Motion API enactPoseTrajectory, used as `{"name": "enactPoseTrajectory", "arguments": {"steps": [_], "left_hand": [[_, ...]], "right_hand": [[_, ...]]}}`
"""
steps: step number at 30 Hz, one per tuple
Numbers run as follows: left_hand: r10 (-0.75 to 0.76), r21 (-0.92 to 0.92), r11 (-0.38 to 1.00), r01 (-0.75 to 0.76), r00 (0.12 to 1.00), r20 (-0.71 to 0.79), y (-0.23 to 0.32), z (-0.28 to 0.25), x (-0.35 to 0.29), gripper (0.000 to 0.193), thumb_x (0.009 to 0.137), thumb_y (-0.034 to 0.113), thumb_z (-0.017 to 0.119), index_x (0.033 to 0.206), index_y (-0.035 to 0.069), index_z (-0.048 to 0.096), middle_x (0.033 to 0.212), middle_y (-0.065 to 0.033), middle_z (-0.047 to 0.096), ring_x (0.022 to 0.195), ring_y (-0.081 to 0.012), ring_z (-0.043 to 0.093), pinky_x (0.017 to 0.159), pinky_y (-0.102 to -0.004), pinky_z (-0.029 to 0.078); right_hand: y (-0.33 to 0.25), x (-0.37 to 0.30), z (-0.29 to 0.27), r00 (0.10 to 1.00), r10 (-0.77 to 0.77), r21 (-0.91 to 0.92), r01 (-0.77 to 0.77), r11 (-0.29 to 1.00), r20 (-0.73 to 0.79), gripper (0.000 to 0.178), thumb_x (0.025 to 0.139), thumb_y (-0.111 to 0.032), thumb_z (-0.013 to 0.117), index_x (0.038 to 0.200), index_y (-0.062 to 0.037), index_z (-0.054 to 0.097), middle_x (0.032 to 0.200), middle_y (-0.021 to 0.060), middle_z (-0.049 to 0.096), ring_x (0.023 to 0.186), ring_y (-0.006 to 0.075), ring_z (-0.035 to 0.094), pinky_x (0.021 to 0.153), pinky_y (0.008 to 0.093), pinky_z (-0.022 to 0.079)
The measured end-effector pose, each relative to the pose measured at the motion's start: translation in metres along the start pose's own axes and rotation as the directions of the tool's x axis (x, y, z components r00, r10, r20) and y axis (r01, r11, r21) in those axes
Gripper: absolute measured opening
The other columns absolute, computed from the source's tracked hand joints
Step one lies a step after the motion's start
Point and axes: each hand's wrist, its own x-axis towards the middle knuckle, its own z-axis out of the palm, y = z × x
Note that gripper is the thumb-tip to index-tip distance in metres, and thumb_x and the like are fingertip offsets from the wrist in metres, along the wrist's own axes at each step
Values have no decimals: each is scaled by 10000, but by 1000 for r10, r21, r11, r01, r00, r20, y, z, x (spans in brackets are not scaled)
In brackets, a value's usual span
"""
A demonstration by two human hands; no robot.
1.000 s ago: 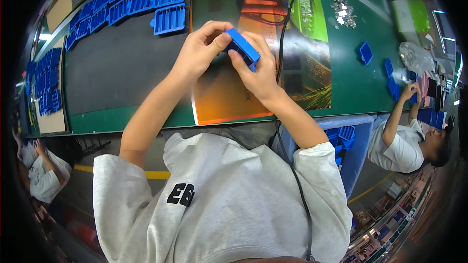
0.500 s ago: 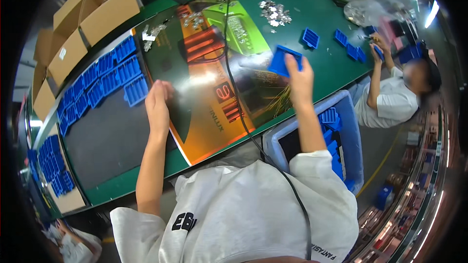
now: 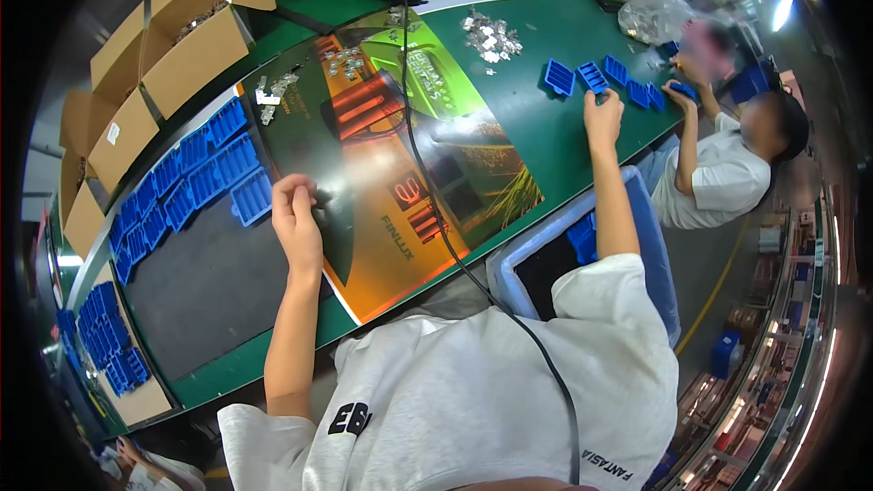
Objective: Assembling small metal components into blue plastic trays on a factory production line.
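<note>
My right hand (image 3: pixel 603 121) reaches over the far right of the table. Its fingertips pinch the near end of a blue plastic compartment tray (image 3: pixel 592 76), whose slots face up. Another blue tray (image 3: pixel 559 78) lies just left of it, and a third tray (image 3: pixel 616 69) is on its right. My left hand (image 3: pixel 298 223) hovers above the left part of the printed poster sheet (image 3: pixel 382 259), fingers curled in toward the thumb. Whatever those fingers hold, if anything, is hidden. Rows of blue trays (image 3: pixel 216 164) lie to the left of this hand.
Small metal parts (image 3: pixel 491 36) lie piled at the back. Open cardboard boxes (image 3: pixel 195 45) line the far left. A black cable (image 3: pixel 420 145) crosses the poster. Below my right arm stands a blue bin (image 3: pixel 668 286). At right, a co-worker (image 3: pixel 727 159) handles a blue piece.
My right hand has moved right and farther away with the blue tray, now slots up beside the others. My left hand stays near the poster's left edge, its fingers more curled. The view has shifted slightly.
</note>
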Motion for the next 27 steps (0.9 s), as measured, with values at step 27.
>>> {"name": "enactPoseTrajectory", "arguments": {"steps": [27], "left_hand": [[-188, -247, 895, 370, 818, 544, 24, 10, -6, 418, 964, 225, 523, 1312, 31, 395, 967, -66, 572, 609, -62, 471, 530, -199, 397]], "right_hand": [[-209, -219, -53, 341, -930, 663, 730, 169, -139, 601, 591, -177, 832, 1088, -110, 501, 1154, 122, 529, 1028, 332, 506, 888, 432, 422]]}}
